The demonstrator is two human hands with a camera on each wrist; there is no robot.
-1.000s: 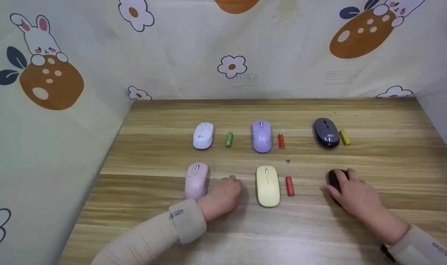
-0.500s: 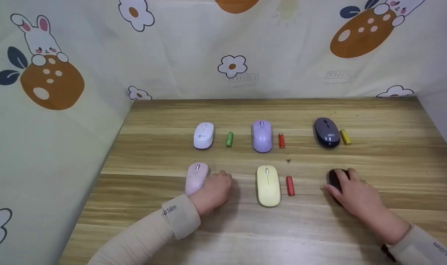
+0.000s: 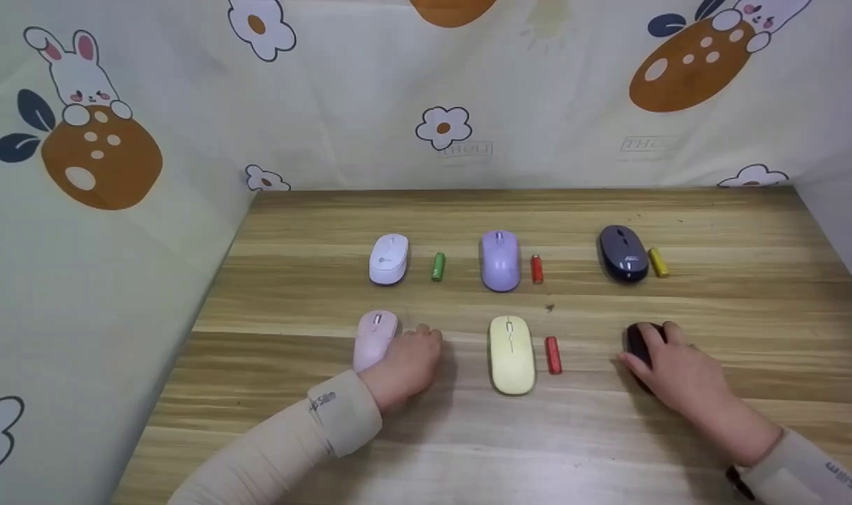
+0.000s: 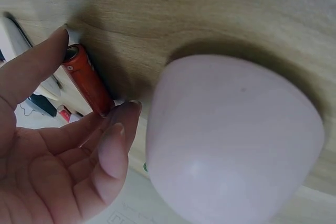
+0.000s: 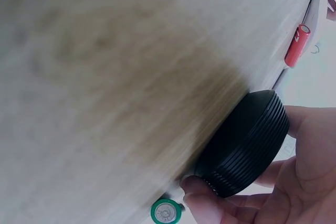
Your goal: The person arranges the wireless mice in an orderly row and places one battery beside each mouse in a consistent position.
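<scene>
My left hand is beside the pink mouse, overlapping its right side in the head view. Close up in the left wrist view, its thumb and fingertips pinch an orange-red battery by its two ends, low over the table beside the pink mouse's rounded end. The head view hides that battery behind the hand. At the right, my right hand grips a black mouse with ribbed sides, thumb on one side and fingers on the other. A green-ended battery lies near its fingertips in the right wrist view.
Between the hands are a yellow mouse and a red battery. Behind stand white, purple and dark grey mice, with green, red and yellow batteries at their right sides.
My left hand has moved left, closer to the pink mouse and over part of it, then held still over the last half second. The right hand has stayed on the black mouse.
</scene>
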